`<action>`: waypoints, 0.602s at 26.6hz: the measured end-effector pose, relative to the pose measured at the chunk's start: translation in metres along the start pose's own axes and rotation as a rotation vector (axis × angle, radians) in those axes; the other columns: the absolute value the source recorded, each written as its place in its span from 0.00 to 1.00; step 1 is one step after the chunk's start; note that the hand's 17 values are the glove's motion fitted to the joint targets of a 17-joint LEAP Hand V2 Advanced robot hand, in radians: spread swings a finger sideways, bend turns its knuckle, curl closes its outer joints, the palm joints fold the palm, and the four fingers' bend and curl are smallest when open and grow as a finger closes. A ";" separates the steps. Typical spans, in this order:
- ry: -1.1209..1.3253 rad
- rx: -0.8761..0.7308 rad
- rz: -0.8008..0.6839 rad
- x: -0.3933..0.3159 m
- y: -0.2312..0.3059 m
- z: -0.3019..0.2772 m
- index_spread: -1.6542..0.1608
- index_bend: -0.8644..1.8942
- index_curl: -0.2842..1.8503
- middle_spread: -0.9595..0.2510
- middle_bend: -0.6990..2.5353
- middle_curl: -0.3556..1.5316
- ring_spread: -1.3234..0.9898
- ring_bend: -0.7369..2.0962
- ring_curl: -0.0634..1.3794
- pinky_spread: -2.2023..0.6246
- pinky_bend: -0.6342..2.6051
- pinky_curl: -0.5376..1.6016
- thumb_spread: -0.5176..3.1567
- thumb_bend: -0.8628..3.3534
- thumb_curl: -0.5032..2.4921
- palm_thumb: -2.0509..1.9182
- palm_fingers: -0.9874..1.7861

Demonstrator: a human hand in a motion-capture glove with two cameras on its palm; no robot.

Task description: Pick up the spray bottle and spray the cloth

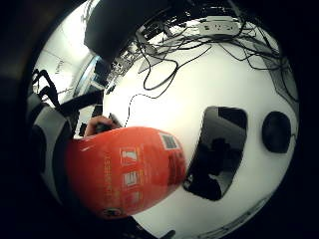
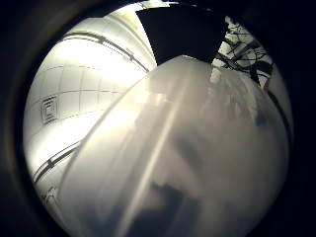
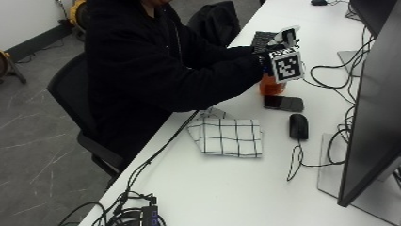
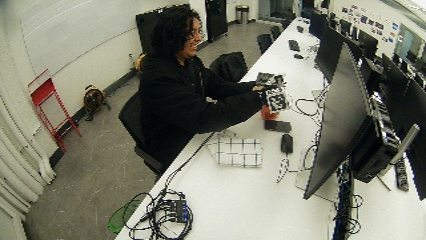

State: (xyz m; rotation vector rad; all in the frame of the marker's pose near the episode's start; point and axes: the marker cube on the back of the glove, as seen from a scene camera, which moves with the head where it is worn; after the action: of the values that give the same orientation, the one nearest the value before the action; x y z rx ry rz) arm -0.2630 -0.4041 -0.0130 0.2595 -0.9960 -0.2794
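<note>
The spray bottle (image 3: 271, 87) has an orange body and a white spray head (image 3: 289, 33). It is upright at the table's near edge, beyond the cloth. My gloved right hand (image 3: 266, 56) grips it around the neck, just above the orange part. Whether its base touches the table I cannot tell. The orange body (image 1: 124, 169) fills part of the little finger side palm view, and the pale upper part of the bottle (image 2: 187, 148) fills the thumb side view. The cloth (image 3: 228, 137), white with a black grid, lies folded flat on the white table (image 3: 213, 188), apart from the bottle.
A black phone (image 3: 283, 102) lies right beside the bottle's base, and a black mouse (image 3: 298, 126) lies past it. A keyboard (image 3: 260, 40) sits behind the hand. A monitor (image 3: 370, 117) stands on the far side, with cables (image 3: 325, 70) around it. A power strip (image 3: 141, 214) lies at the table's near corner.
</note>
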 end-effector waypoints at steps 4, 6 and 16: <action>-0.015 -0.043 0.063 0.002 0.008 -0.002 0.75 0.41 0.42 0.63 0.42 0.49 0.48 0.51 0.38 0.68 0.35 0.45 0.27 0.19 0.45 0.74 0.82; -0.012 -0.032 0.089 0.004 0.013 -0.006 0.75 0.40 0.42 0.64 0.41 0.48 0.49 0.51 0.38 0.70 0.33 0.44 0.28 0.19 0.44 0.73 0.77; 0.174 0.016 0.137 0.009 0.065 -0.060 0.74 0.32 0.36 0.70 0.34 0.44 0.51 0.46 0.36 0.79 0.31 0.44 0.36 0.18 0.38 0.65 0.49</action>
State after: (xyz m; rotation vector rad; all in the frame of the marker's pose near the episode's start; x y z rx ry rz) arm -0.2001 -0.3418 -0.0149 0.2245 -0.8397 -0.1218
